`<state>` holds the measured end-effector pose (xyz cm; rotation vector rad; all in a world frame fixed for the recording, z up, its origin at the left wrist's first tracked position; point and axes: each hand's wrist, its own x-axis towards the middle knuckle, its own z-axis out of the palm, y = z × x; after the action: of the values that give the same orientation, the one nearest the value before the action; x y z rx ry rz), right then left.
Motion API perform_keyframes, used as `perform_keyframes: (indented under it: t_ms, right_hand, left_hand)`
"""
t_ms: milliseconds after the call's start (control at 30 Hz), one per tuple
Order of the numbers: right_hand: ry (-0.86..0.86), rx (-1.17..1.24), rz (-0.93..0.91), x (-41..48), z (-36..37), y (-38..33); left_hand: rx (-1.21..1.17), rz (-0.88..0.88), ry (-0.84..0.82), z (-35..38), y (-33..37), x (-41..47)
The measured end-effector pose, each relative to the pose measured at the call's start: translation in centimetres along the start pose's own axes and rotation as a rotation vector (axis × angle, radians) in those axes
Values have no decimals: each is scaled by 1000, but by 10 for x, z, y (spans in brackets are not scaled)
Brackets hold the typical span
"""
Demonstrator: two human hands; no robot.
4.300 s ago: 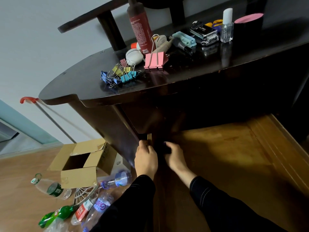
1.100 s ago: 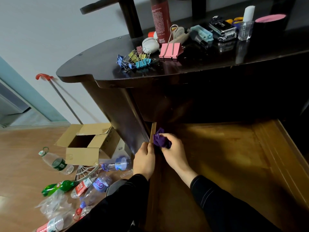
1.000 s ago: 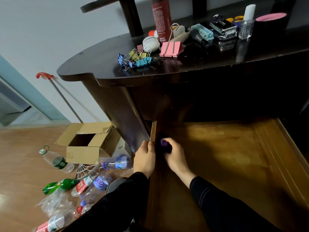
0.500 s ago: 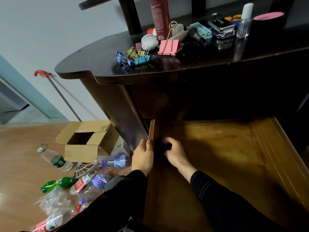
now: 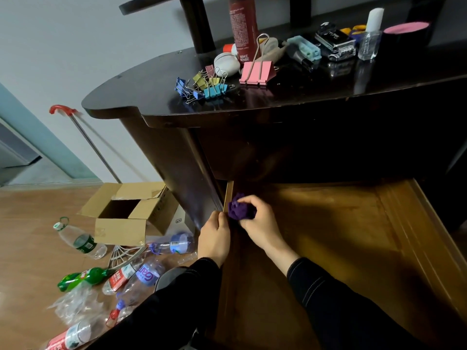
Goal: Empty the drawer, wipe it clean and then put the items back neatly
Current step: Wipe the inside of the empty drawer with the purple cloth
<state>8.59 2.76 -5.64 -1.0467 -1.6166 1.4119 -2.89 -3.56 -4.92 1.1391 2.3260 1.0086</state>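
- Currently the wiping step is in hand. The open brown wooden drawer (image 5: 328, 236) shows a bare bottom; no items are visible in it.
- Right hand (image 5: 262, 226): its fingers curl round a bunched purple cloth (image 5: 238, 210) and hold it against the drawer's left wall, near the far corner.
- Left hand (image 5: 214, 238): it grips the top edge of that same wall, just beside the cloth on the near side. I judge that it steadies the drawer.
- Progress, as a judgement: emptying is done and wiping is under way. How much of the bottom is already wiped cannot be told.
- The next move calls for flattening the cloth and sweeping it over the bottom to the right of the right hand, with the left hand bracing.
- Items waiting to go back lie above and beyond both hands on the dark glossy tabletop (image 5: 151, 97). They include a heap of small coloured binder clips (image 5: 204, 85), a large pink binder clip (image 5: 255, 72), a tall dark-red bottle (image 5: 243, 26) and more things further right.
- In the way: the tabletop overhangs the drawer's back, so the area beyond the cloth is dark and hard to check.
- On the floor left of the left hand are an open cardboard box (image 5: 126, 215) and scattered clear plastic bottles (image 5: 141, 274). They are well apart from the work.
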Motion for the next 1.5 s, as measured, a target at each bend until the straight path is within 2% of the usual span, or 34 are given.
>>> perform_keyframes:
  t_ms: [100,200,267,400,467,600,800,967,1167,1333,1500]
  right_hand:
    - [15,-3,-65,-7,4,2]
    - [-96,-161,85,-17,4,19]
    - [-135,-165,136,-13,0,19]
    - [-16,15,-21,0,-3,-5]
    - [-22,27,-40,-4,-2,-2]
    - [-174,-146,178,-15,-3,21]
    - [-77,-3,103,-1,-7,5]
    - [-183,-150,201,-13,-2,19]
    - [-26,42,34,-5,-3,-8]
    - [-110,-83,128,-18,-1,6]
    - [-18,-9,-52,-11,1,-14]
  left_hand:
    - [-14,5,-1,0,1,0]
    - [-30,4,0,-1,1,0]
    - [-32,5,-1,0,1,-1]
    - [-31,7,-6,0,1,0]
    - [-29,7,-4,1,1,0]
    - [-29,-3,-10,0,-1,0]
    - [-36,-5,-6,2,-1,1]
    - [-41,-17,-6,3,-4,2]
    - [-27,-10,1,3,-3,3]
    - [-43,-1,-2,3,-4,1]
    - [-52,17,-6,3,-5,3]
